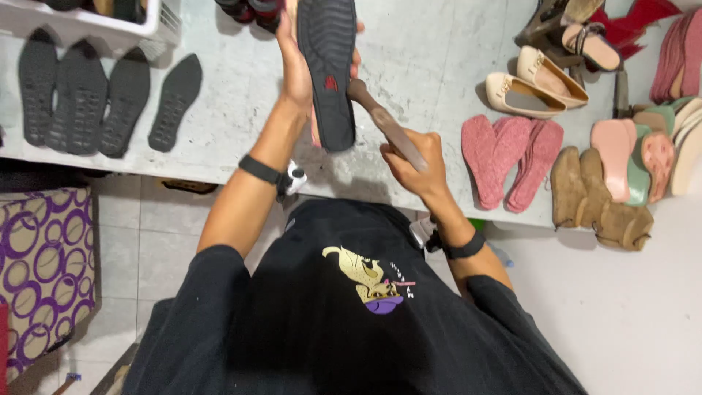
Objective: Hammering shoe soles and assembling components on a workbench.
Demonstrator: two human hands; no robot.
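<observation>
My left hand grips a shoe turned sole up, its black ribbed sole with a small red mark facing me and a pink edge showing underneath. My right hand is closed around the wooden handle of a hammer, whose head touches the right side of the sole near its middle. Both wrists wear black bands. The shoe is held above the grey worktable.
Several black soles lie at the table's left by a white basket. To the right lie pink insoles, beige flat shoes, brown pieces and pink and green soles. A purple-ringed box stands lower left.
</observation>
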